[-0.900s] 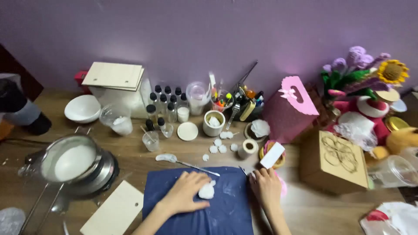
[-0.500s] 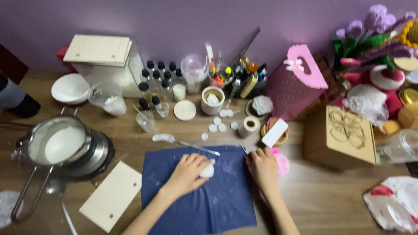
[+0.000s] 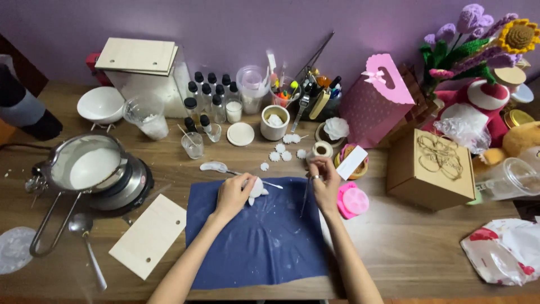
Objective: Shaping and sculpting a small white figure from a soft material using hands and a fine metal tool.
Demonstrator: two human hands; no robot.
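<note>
My left hand rests on the dark blue cloth and grips a small white wax piece at its upper edge. My right hand is just to the right, fingers pinched on thin metal tweezers that point down over the cloth. Its fingertips reach toward a small roll of tape. Several little white wax flowers lie on the wood just beyond the cloth. A white-coated spoon lies left of them.
A pot of white wax sits on a hotplate at the left, with a metal spoon and a wooden board nearby. Dropper bottles, cups and a pink bag crowd the back. A cardboard box and pink mould stand right.
My right hand has moved up toward the tape roll and now holds tweezers. My left hand has stayed on the white piece. The camera has shifted, so the desk sits differently in view.
</note>
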